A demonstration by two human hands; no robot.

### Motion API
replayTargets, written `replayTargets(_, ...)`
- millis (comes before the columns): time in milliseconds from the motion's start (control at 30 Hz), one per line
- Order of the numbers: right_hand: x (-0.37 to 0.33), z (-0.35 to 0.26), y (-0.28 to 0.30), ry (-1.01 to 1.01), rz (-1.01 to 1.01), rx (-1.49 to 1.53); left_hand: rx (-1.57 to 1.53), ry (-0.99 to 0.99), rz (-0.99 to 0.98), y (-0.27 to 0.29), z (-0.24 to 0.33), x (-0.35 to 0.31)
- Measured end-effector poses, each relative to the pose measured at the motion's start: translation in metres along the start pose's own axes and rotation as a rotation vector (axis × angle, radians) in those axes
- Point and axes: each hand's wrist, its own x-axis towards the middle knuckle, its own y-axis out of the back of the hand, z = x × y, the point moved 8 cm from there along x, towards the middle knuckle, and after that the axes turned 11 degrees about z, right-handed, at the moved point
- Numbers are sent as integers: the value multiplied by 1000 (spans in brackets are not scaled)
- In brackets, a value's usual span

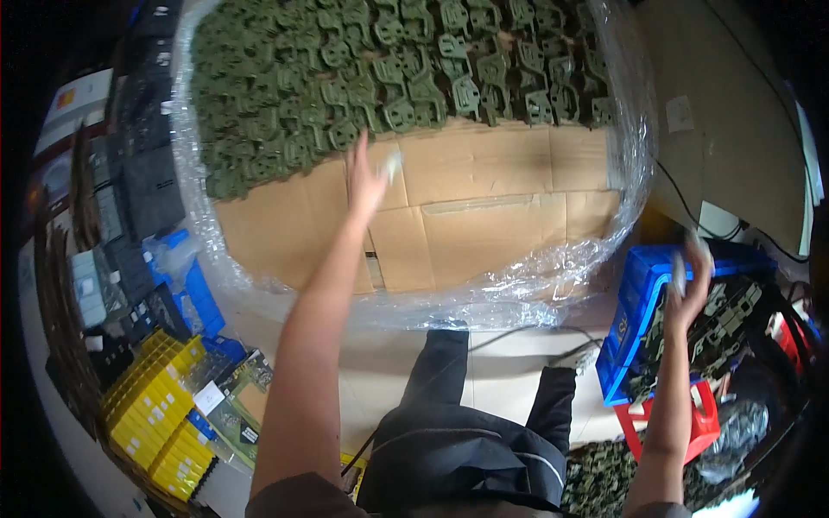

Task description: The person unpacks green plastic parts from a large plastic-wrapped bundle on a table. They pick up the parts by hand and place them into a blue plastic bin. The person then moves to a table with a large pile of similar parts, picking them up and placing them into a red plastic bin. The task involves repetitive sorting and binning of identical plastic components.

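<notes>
My left hand [370, 183] is stretched over the cardboard sheet, fingers apart and a white covering on one digit. Its fingertips come close to the near edge of a layer of olive-green moulded parts [406, 82], laid in rows on the cardboard [492, 233]. I see nothing held in that hand. Over on the right, my right hand [691, 289] is above a blue plastic crate [615, 345], somewhat blurred, its thumb apart from the fingers and whitish at the tip. More green parts [721, 324] fill the crate below it.
Clear plastic wrap [518, 306] borders the cardboard stack. A red stool [704, 423] stands beneath the crate, with more green parts [600, 475] on the lower right. Yellow bins [155, 406] line the left side. A large brown board [734, 112] and dark cables are at the upper right.
</notes>
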Motion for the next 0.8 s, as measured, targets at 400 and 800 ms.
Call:
replayTargets(400, 165, 98, -339, 22, -314, -497, -27, 133, -199, -121, -22, 145)
replayTargets(800, 77, 42, -281, -46, -217, -184, -226, 153, -225, -89, -14, 54)
